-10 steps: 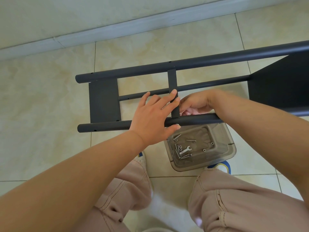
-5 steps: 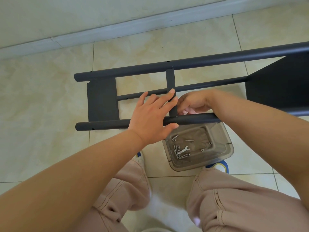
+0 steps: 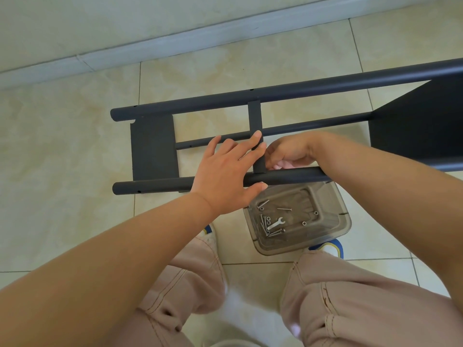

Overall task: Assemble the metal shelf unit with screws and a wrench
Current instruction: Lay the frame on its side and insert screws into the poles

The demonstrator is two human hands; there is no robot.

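The dark metal shelf frame (image 3: pixel 288 92) lies on its side across the tiled floor (image 3: pixel 62 159), its long tubes running left to right — three of them show: a far tube, a thinner middle rail (image 3: pixel 313 126) and a near tube (image 3: pixel 155 186). The left ends of the far and near tubes stop short of the left side, with bare tile beyond them up to the pale skirting board (image 3: pixel 150 46); to the right the frame runs out of view. Two flat panels show, one small near the left end (image 3: pixel 152 149) and one larger at the right edge (image 3: pixel 421 121), and one narrow upright crosspiece (image 3: pixel 255 116) joins the tubes between them. The left hand (image 3: pixel 225 176) lies over the near tube with fingers straight and spread, fingertips touching the crosspiece, thumb under the tube. The right hand (image 3: pixel 288 154) is tucked just right of the crosspiece, above the near tube, fingers curled; what they pinch, if anything, is hidden. Just below the near tube, between the knees, sits one clear plastic tray (image 3: pixel 338 221) holding one small flat wrench (image 3: pixel 275 223) and loose screws (image 3: pixel 265 229) and nuts (too small and bunched to count surely). Two shoes (image 3: pixel 209 234) peek out beside the tray.
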